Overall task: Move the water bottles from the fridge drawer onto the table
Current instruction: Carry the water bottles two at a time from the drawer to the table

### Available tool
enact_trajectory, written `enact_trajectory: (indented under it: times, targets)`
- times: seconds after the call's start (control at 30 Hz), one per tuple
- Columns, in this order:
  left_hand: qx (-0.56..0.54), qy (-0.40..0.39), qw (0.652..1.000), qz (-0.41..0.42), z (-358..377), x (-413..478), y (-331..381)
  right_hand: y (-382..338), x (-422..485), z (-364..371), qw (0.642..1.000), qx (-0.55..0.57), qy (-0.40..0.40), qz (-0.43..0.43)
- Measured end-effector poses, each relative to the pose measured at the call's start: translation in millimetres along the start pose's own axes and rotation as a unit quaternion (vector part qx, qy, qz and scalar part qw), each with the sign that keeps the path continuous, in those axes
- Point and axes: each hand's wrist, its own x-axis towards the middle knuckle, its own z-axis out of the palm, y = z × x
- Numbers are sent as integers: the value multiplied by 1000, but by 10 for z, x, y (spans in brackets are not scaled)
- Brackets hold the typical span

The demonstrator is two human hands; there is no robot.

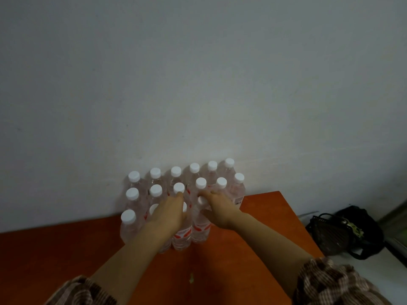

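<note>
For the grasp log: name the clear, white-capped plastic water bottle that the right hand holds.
The front row's rightmost bottle, red-labelled: the right hand curls round its neck alone.

1. Bottles (154,191) stand in tight rows, touching, backed against the wall (198,84); no passage between or behind.
2. Above the caps: open.
3. Table (55,256) left, right and front of block: open.
4. Left hand (168,214) and right hand (220,211) occupy the front-centre necks.
5. Bag (343,234) lies beyond the table's right edge, well apart.
</note>
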Motion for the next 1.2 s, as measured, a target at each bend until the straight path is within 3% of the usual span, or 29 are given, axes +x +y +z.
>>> enact_trajectory:
  times: [0.23, 0.43, 0.53, 0.67, 0.97, 1.2]
  targets:
    - [20, 45, 999, 0, 69, -135, 2, -12, -242, 49, 990, 120, 25, 63]
    - [2, 107, 993, 47, 95, -338, 139, -16, -566, 86, 986, 123, 66, 92]
    - [-17, 87, 990, 113, 201, -491, 327, 59, -867, 116, 986, 93, 84, 108]
    - [-53, 9, 989, 136, 479, -646, 634, 279, -1432, 136, 981, 46, 76, 174]
    - [0, -67, 966, 249, 1040, -1254, 2162, 963, -3299, -5, 935, 24, 117, 333]
    - [10, -112, 925, 363, 1711, -2593, 3782, 1503, -5508, 25, 869, -1, 168, 465]
